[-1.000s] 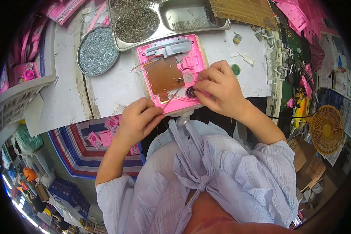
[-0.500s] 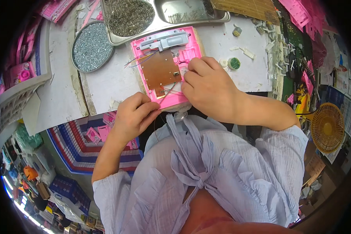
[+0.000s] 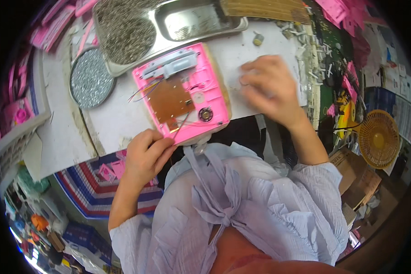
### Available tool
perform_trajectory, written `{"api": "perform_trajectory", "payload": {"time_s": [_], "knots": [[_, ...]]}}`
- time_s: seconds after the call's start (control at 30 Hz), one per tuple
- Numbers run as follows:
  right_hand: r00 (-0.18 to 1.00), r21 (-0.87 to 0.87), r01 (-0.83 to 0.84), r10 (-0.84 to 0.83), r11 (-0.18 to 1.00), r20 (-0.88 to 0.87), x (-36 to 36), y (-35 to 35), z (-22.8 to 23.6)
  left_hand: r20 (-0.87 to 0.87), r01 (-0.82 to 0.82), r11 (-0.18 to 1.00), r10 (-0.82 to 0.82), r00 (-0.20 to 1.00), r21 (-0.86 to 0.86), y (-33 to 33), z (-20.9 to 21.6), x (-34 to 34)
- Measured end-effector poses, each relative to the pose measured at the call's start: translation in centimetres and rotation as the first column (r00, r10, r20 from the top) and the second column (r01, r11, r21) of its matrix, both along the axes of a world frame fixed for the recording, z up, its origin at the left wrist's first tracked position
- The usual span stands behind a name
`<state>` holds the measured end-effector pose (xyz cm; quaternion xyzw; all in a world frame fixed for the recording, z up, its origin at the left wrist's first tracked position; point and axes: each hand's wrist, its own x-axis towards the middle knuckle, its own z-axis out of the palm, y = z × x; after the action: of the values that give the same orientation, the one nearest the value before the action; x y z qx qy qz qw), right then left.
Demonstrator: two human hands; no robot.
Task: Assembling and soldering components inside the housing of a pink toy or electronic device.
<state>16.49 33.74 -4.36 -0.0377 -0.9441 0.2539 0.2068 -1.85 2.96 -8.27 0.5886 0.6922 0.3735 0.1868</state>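
A pink plastic casing (image 3: pixel 213 101) lies at the table's front edge, its inner side up. It holds a brown circuit board (image 3: pixel 169 101), a grey plastic part (image 3: pixel 171 65) along its far end, a small round speaker (image 3: pixel 205 114) and loose thin wires. My left hand (image 3: pixel 147 150) is closed in a pinch at the casing's near left corner. From its fingertips a thin dark strip slants over the casing; I cannot tell whether it is a tool or a wire. My right hand (image 3: pixel 271 86) is off the casing, over the table to its right, fingers bent and smeared by motion.
Beyond the casing stands a metal tray (image 3: pixel 157 34) with a heap of small metal pieces in one compartment. A round dish of small silvery parts (image 3: pixel 92 78) sits to the left. Small white pieces lie along the right edge, near a yellow fan (image 3: pixel 378 140).
My right hand has left the casing and moved right, uncovering the speaker. My left hand stays at the corner. The whole view has shifted, with the casing now lower and further left.
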Motion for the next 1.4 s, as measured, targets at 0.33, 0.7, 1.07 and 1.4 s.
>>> {"api": "perform_trajectory", "payload": {"time_s": [0.33, 0.7, 1.07, 1.4], "knots": [[0.804, 0.039, 0.552, -0.544, 0.833, 0.24, 4.0, 5.8, -2.4, -0.066, 0.132, 0.987, -0.138, 0.988, -0.088, 10.1, 7.8, -6.5], [0.938, -0.232, 0.343, -0.347, 0.91, 0.025, 2.7, 2.3, 1.8, -0.63, 0.11, 0.986, -0.163, 0.759, -0.123, 25.3, 2.5, -10.6], [0.964, -0.227, -0.201, 0.151, 0.953, -0.22, -2.7, -2.7, 2.9, 0.849, -0.043, 0.991, 0.13, 0.511, -0.126, 8.3, 6.8, 0.3], [0.946, -0.125, -0.31, 0.292, 0.942, -0.142, -0.9, -4.5, 2.0, 0.815, 0.024, 0.963, 0.214, 0.538, -0.268, 5.9, 4.7, 2.7]]}}
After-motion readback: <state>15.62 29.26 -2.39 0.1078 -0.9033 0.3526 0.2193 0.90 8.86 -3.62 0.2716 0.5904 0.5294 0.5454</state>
